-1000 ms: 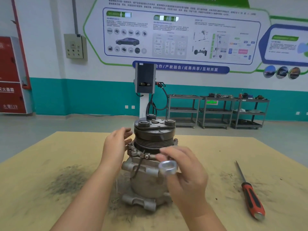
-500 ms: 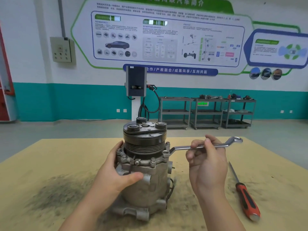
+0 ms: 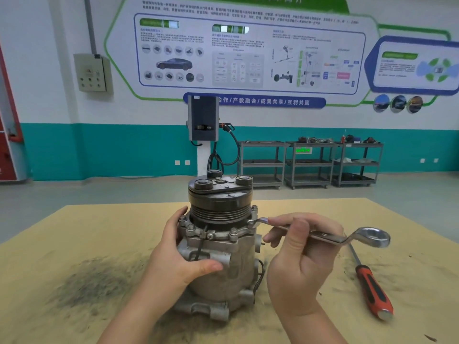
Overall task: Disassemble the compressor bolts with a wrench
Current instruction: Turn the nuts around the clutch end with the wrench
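Observation:
A grey metal compressor with a dark pulley on top stands upright on the tan table. Several bolts ring its flange under the pulley. My left hand grips the compressor's left side, thumb across the front of the housing. My right hand holds the shaft of a silver ring wrench. The wrench's near end sits on the flange bolt at the right side; its far ring end sticks out to the right.
A red-and-black screwdriver lies on the table to the right of my right hand. Dark metal dust is smeared on the table's left part. Beyond the table stand a charging post and grey shelf carts.
The wrench went from a loose end-on hold onto the right flange bolt, then its handle swung toward me and lower. My left hand moved from the flange to gripping the housing.

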A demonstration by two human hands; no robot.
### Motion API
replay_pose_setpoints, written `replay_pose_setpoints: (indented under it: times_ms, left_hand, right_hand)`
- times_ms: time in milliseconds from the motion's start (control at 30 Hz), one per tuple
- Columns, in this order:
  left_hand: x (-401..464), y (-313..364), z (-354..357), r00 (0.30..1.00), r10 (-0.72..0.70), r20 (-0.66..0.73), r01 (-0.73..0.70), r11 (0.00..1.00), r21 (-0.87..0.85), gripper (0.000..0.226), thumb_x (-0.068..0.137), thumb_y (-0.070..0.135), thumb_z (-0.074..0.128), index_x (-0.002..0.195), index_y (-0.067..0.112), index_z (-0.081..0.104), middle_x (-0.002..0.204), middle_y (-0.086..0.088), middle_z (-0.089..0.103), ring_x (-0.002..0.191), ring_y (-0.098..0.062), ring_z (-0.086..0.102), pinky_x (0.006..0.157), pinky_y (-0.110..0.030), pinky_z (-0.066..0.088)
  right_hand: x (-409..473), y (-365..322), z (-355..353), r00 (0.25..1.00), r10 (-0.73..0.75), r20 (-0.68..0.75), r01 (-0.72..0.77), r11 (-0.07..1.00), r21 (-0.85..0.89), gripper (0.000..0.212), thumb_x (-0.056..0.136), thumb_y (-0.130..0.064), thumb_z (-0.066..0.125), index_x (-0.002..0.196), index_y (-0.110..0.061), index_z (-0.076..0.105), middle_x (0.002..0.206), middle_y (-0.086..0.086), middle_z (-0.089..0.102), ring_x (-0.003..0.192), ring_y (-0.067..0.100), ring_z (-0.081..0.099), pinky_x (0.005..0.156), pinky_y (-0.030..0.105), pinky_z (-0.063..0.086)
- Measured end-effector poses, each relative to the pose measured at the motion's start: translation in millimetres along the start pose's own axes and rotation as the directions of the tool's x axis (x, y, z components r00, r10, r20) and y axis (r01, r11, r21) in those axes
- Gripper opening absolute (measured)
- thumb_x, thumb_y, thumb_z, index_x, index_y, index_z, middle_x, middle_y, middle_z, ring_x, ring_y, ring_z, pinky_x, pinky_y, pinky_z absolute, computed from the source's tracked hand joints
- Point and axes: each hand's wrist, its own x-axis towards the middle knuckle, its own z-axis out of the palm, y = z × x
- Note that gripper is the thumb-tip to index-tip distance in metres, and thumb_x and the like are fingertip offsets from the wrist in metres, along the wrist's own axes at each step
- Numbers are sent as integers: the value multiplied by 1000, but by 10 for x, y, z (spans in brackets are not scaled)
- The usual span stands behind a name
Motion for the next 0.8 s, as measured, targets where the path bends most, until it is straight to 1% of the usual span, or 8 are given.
replay_pose_setpoints:
  times_ms: [133, 200, 300, 367, 433, 567, 633, 800]
  left_hand:
    - [-7, -11, 12, 1000, 3, -23, -3, 1000, -4, 110, 23, 68, 90, 122, 65, 41, 121, 25, 64, 111, -3, 64, 97, -37, 50]
    - [-4, -3, 7, 1000, 8, -30, -7, 1000, 17, 105, 21, 72, 87, 115, 71, 40, 117, 29, 65, 107, 3, 64, 89, -28, 49]
    - [5, 13, -4, 1000, 10, -28, -9, 999, 49, 102, 22, 70, 88, 111, 74, 39, 115, 34, 63, 104, 9, 62, 82, -19, 46]
    - [12, 17, -11, 1000, 16, -17, -15, 999, 50, 97, 27, 57, 89, 109, 75, 40, 114, 36, 62, 104, 11, 61, 81, -17, 45]
    - [18, 7, -18, 1000, 18, -14, -18, 999, 39, 94, 30, 49, 88, 108, 74, 42, 114, 34, 63, 104, 10, 61, 83, -18, 45]
    - [34, -34, -39, 1000, 9, -5, -9, 1000, 21, 109, 21, 56, 92, 117, 69, 42, 117, 30, 64, 109, 4, 63, 93, -30, 48]
    - [50, -35, -19, 1000, 22, -17, -21, 999, 34, 108, 23, 56, 91, 117, 70, 40, 117, 34, 63, 108, 7, 61, 93, -29, 47]
    - [21, -40, 54, 998, 46, -31, -45, 998, 32, 101, 30, 48, 90, 116, 68, 41, 112, 30, 67, 99, 5, 67, 77, -17, 52]
  right_hand:
    - [37, 26, -38, 962, 226, -152, -219, 974, 61, 14, 104, -27, 35, 95, -30, 46, 71, 1, 62, 44, 18, 56, 46, 24, 44]
    - [120, 109, -98, 828, 520, -212, -479, 851, 216, 17, 104, -17, 31, 94, -18, 45, 62, 4, 62, 40, 19, 53, 42, 23, 41]
    - [247, 219, -191, 598, 795, -100, -698, 578, 421, 20, 105, -10, 29, 94, -11, 46, 56, 4, 59, 38, 19, 49, 40, 23, 37]
    - [253, 231, -206, 579, 812, -77, -714, 551, 432, 20, 105, -10, 29, 94, -11, 46, 56, 5, 58, 38, 19, 48, 39, 21, 37]
    - [185, 190, -176, 683, 717, -137, -641, 680, 356, 19, 105, -12, 31, 94, -13, 46, 59, 5, 60, 41, 20, 51, 41, 22, 39]
    - [22, 67, -52, 962, 231, -146, -216, 970, 111, 17, 103, -29, 39, 92, -32, 51, 70, 3, 62, 47, 20, 56, 48, 25, 45]
    - [-33, 24, -12, 999, 48, -26, -47, 998, 41, 16, 103, -35, 43, 93, -37, 55, 77, -2, 61, 55, 19, 59, 53, 26, 47]
    - [-193, 4, 20, 962, -154, 228, 189, 972, -141, 26, 100, -34, 51, 84, -16, 60, 85, -2, 58, 75, 12, 62, 66, 20, 50]
